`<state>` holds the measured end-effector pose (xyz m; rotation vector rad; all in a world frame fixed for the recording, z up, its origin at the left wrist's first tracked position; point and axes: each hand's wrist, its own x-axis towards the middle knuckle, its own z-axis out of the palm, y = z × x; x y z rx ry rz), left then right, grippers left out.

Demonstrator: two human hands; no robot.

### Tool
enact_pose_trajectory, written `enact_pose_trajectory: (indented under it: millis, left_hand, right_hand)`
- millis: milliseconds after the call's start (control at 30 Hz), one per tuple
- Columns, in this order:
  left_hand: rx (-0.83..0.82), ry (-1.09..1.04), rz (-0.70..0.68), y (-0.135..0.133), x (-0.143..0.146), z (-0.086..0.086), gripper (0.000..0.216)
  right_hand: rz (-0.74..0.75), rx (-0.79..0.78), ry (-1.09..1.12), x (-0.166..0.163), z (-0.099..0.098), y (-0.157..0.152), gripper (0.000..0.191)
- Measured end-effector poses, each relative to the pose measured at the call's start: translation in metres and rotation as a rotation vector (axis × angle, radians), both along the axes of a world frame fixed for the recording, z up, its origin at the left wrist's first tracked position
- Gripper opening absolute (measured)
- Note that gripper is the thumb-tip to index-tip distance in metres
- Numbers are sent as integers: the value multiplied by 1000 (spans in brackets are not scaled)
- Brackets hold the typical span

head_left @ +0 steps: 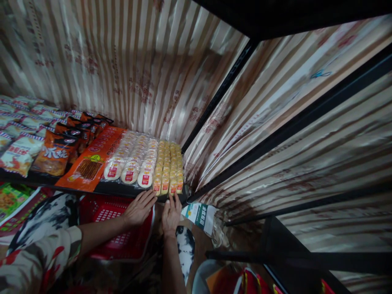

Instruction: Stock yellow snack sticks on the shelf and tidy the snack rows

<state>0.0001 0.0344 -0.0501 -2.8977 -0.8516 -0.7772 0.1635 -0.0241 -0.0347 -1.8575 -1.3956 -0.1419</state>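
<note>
My left hand [141,207] lies at the front edge of the shelf, its fingers stretched toward the first yellow packaged snack cakes [157,185]. Just to the right, my right hand [171,214] reaches up with fingers extended, the tips touching the front yellow cakes [173,184]. Neither hand is wrapped round anything. These small yellow packs stand in rows at the shelf's right end. Beside them on the left are rows of round white wrapped biscuits [145,178] with red labels.
The dark shelf [114,188] also holds a flat orange snack packet [88,168], brown-orange bags [53,153] and white bags [21,151]. Below is a red plastic basket [118,245]. Black metal bars [290,118] cross in front of striped curtains [147,61]. A green-and-white package [200,215] lies low right.
</note>
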Motion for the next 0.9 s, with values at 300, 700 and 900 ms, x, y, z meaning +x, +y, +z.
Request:
enact_pose_trajectory:
  millis: [300,700,900]
  left_hand:
    - [-45,21,-31,15,8,8,46]
    - [-33,29,-70,21,3,10,49]
    - [-45,10,-63,21,1,5,53]
  right_hand:
    - [-6,-1,-2,1,-2,3,44]
    - [-27,18,-12,-1,-2,5,43]
    - [-16,39,-18,-3,1,4,43]
